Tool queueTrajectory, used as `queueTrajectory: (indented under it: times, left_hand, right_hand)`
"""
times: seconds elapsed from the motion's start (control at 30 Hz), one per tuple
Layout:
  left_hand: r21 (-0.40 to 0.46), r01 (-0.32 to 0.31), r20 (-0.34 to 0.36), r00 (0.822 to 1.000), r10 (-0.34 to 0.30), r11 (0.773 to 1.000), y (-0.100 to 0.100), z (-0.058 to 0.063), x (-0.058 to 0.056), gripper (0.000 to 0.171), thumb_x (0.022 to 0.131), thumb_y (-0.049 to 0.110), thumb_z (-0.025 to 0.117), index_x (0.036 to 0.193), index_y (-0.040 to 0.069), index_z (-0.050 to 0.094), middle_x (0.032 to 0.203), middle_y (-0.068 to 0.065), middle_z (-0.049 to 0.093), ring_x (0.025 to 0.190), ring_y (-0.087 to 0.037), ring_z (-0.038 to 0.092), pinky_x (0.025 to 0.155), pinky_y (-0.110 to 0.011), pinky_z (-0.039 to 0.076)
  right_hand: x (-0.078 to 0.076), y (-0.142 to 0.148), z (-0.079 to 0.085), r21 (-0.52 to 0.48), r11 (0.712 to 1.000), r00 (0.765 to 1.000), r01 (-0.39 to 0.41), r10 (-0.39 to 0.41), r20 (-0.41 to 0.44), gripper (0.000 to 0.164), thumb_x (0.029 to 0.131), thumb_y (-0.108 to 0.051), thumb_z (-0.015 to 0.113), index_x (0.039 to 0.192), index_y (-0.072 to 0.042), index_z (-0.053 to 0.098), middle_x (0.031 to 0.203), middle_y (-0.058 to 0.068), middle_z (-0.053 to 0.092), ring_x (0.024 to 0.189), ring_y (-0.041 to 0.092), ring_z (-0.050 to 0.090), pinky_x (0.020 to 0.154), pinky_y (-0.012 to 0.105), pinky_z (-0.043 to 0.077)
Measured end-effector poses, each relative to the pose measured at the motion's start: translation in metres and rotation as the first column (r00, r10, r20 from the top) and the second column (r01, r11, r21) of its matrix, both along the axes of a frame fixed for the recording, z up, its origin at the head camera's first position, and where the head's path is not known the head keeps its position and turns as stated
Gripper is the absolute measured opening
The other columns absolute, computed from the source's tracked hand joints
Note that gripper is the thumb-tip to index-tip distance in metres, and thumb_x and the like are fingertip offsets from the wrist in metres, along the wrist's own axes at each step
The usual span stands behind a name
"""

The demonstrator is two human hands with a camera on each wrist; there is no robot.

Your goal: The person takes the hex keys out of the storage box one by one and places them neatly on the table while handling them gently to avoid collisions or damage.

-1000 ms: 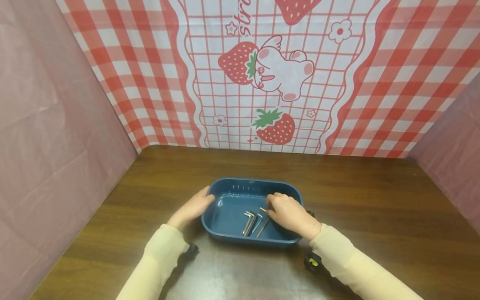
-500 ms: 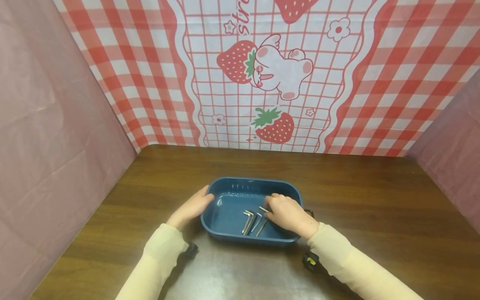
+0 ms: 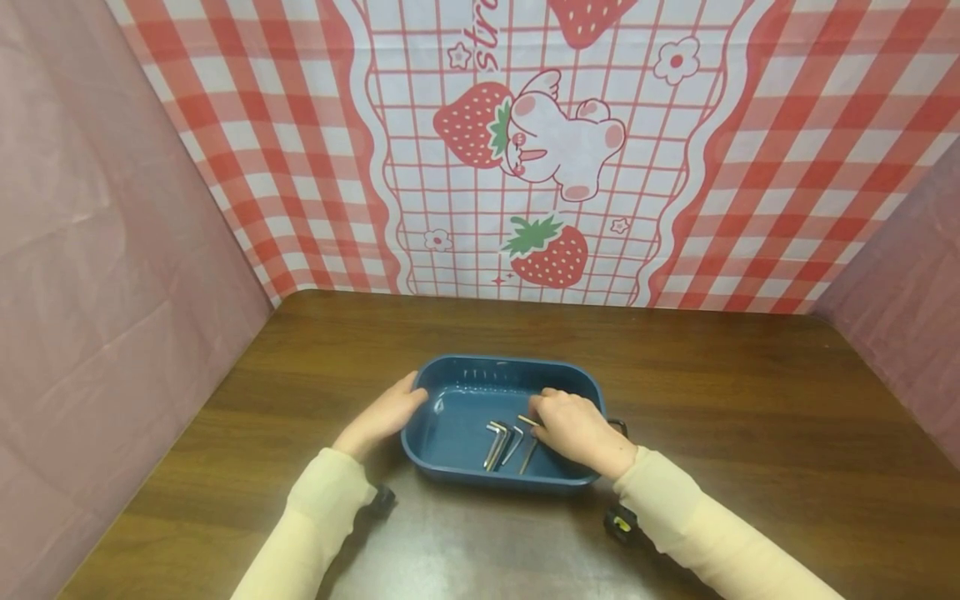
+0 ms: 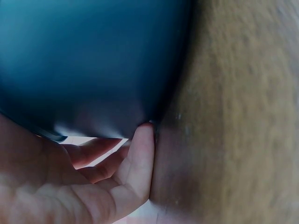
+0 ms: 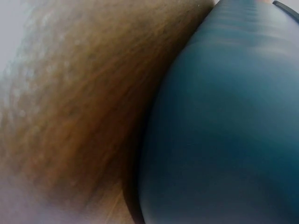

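Observation:
In the head view, a blue rectangular tray (image 3: 457, 417) with a raised rim stands on the table. My left hand (image 3: 382, 417) grips its left end, thumb over the rim. The left wrist view shows that hand's fingers (image 4: 142, 154) against the tray's outer wall, close to the tabletop. My right hand (image 3: 573, 425) reaches into the tray's right side and pinches an L-shaped hex key (image 3: 528, 457); the hand hides its bend. Left of it, several silver hex keys (image 3: 495, 446) lie grouped on the tray floor. The right wrist view holds only the tray's outer wall (image 5: 210, 130) and the table.
The brown wooden table (image 3: 720, 400) reaches back to a red-and-white checked cloth (image 3: 300, 150) with strawberries. Pink fabric (image 3: 112, 250) hangs at both sides. A dark handle (image 3: 619, 425) juts from the tray's right end.
The near end of the pinched hex key has swung slightly to the right. Both hands, the tray and the grouped keys stay nearly where they were.

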State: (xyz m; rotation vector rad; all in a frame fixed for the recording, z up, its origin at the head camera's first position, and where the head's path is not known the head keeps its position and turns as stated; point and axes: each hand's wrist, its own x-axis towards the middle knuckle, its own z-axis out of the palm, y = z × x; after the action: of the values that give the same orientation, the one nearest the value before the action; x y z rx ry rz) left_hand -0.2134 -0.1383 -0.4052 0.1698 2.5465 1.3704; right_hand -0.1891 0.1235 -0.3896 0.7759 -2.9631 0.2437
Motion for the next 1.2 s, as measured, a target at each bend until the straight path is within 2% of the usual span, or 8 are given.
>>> queueTrajectory:
  times: [0.4,0.63,0.97,1.2]
  left_hand:
    - [-0.007,0.003,0.012,1.0,-0.003,1.0,-0.0008,-0.0009,-0.0003,0.045,0.09,0.019,0.037,0.131,0.001,0.04,0.129,-0.017,0.048,0.119,-0.032,0.045,0.101,-0.051,0.033]
    - [-0.005,0.002,0.019,1.0,-0.001,1.0,-0.0007,-0.0011,-0.0005,0.045,0.091,0.019,0.037,0.132,0.001,0.039,0.131,-0.017,0.047,0.121,-0.033,0.044,0.101,-0.051,0.032]
    - [-0.006,0.002,0.018,1.0,-0.002,1.0,-0.0007,-0.0017,-0.0007,0.045,0.091,0.019,0.037,0.132,0.001,0.039,0.131,-0.017,0.047,0.121,-0.033,0.044,0.101,-0.051,0.032]
    - [0.003,0.0,0.017,1.0,0.0,1.0,-0.0006,-0.0017,-0.0008,0.045,0.091,0.019,0.037,0.131,0.001,0.04,0.13,-0.017,0.048,0.12,-0.032,0.045,0.101,-0.051,0.032]
  right_hand:
    - [0.0017,0.0016,-0.0016,0.007,0.999,0.998,-0.032,0.032,-0.055,0.007,0.073,-0.009,0.067,0.075,-0.011,0.061,0.069,0.002,0.055,0.059,0.017,0.055,0.049,0.032,0.045]
    - [0.0008,0.0009,-0.0016,0.015,0.999,0.998,-0.034,0.034,-0.046,0.009,0.074,-0.002,0.06,0.078,-0.01,0.063,0.071,0.003,0.057,0.059,0.015,0.054,0.049,0.03,0.046]
    - [0.0011,0.0013,-0.001,0.014,1.0,0.999,-0.021,0.022,-0.028,0.007,0.073,-0.008,0.067,0.076,-0.011,0.061,0.07,0.002,0.056,0.059,0.014,0.053,0.05,0.031,0.045]
    - [0.0012,0.0009,-0.001,0.017,0.999,0.998,-0.03,0.031,-0.051,0.008,0.073,-0.002,0.064,0.076,-0.01,0.061,0.068,0.003,0.057,0.058,0.015,0.053,0.049,0.031,0.045]
